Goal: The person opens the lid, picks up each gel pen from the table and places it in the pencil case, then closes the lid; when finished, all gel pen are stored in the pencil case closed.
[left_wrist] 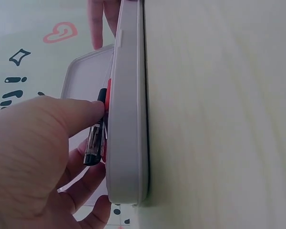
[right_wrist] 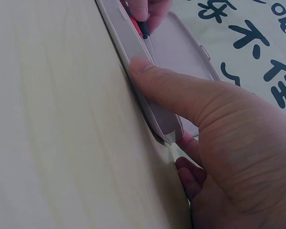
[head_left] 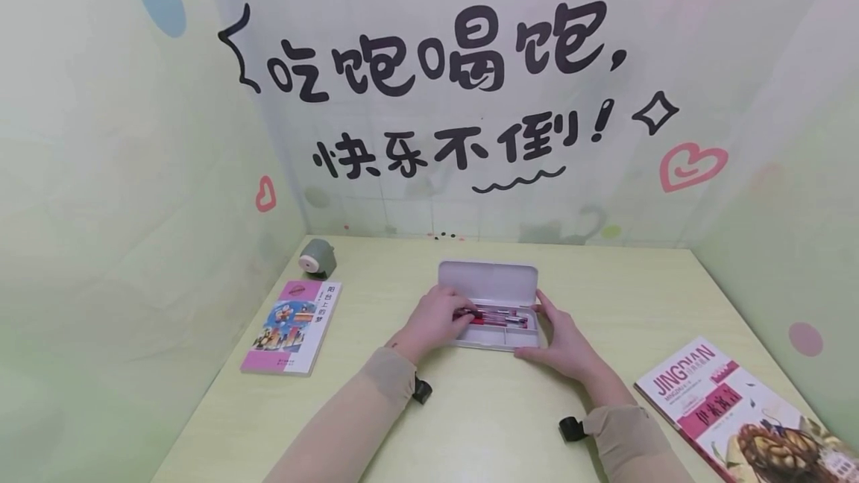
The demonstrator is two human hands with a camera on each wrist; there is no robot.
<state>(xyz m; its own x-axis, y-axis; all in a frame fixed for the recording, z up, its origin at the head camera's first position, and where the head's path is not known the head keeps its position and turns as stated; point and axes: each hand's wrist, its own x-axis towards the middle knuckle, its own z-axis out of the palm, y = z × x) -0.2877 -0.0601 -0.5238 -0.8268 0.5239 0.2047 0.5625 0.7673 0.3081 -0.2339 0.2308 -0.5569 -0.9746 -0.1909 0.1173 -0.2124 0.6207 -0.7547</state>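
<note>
A pale pencil case (head_left: 488, 280) stands on the table with its lid raised at the back. Pens, some of them red (head_left: 482, 322), lie in its rear part, and low dividers split the tray. My left hand (head_left: 435, 323) reaches over the left end of the case and pinches a black pen (left_wrist: 92, 145) between thumb and fingers, just above the tray. At the other end my right hand (head_left: 569, 341) grips the case, thumb (right_wrist: 157, 78) on the front wall and fingers behind. The left fingers partly hide the pens.
A grey pencil sharpener (head_left: 318, 258) stands at the back left, behind a pink and white book (head_left: 291, 326). Another book (head_left: 721, 401) with a pink title block lies at the front right. Fabric walls (head_left: 429, 207) with printed lettering enclose the table's back and sides.
</note>
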